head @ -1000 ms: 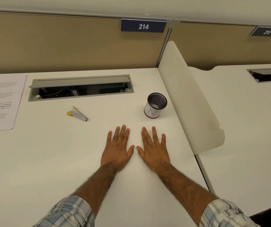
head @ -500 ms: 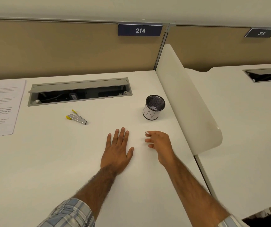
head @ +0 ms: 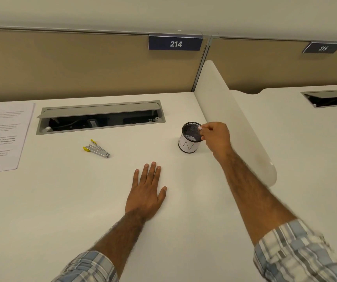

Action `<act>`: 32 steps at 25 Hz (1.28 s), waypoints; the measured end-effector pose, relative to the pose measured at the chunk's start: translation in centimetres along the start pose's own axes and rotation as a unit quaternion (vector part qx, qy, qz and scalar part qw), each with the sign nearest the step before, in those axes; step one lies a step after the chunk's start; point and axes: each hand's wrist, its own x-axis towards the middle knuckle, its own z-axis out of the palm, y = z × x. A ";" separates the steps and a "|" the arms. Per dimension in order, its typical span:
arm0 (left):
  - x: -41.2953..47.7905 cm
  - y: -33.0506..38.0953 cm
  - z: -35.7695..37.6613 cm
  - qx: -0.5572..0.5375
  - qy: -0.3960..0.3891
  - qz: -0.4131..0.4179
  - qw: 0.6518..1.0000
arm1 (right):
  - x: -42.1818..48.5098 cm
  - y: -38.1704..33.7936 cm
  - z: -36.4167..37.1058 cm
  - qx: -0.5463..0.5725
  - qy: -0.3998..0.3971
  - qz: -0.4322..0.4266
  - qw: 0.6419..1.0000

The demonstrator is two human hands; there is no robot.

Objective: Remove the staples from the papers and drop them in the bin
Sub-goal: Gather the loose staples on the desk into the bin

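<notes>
On cubicle 214's white desk (head: 41, 210), our left hand (head: 146, 193) lies flat, fingers straight. Our right hand (head: 216, 139) hovers at the rim of the mesh bin (head: 188, 146), fingertips pinched; on what, we cannot tell. The papers (head: 0, 135) lie far left, beside the cable tray (head: 100, 109).

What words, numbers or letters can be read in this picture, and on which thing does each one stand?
"214": white digits on the blue sign fixed to the partition.
"215": on the second blue sign, farther right.
"N": on the white band of the small bin; other letters there cannot be made out.
Printed lines on the paper at the left: too blurred to read.
</notes>
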 end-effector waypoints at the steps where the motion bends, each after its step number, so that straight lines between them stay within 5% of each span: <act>1: 0.0 0.0 0.0 -0.001 0.000 -0.001 1.000 | 1.0 0.0 0.1 -0.106 -0.001 -0.043 0.993; 4: 0.1 0.0 0.0 0.000 0.001 -0.002 1.000 | 2.6 0.3 0.4 -0.366 -0.032 -0.120 0.922; 7: 0.1 0.0 0.0 -0.001 0.001 0.000 1.000 | 2.8 -0.3 0.4 -0.446 -0.039 -0.148 0.882; 14: 0.0 0.1 -0.2 -0.002 0.000 -0.002 1.000 | 3.1 -0.8 0.4 -0.329 -0.029 -0.094 0.939; 32: 0.0 0.0 -0.1 -0.003 0.001 -0.001 1.000 | 4.0 -0.5 0.5 -0.248 -0.094 -0.087 0.960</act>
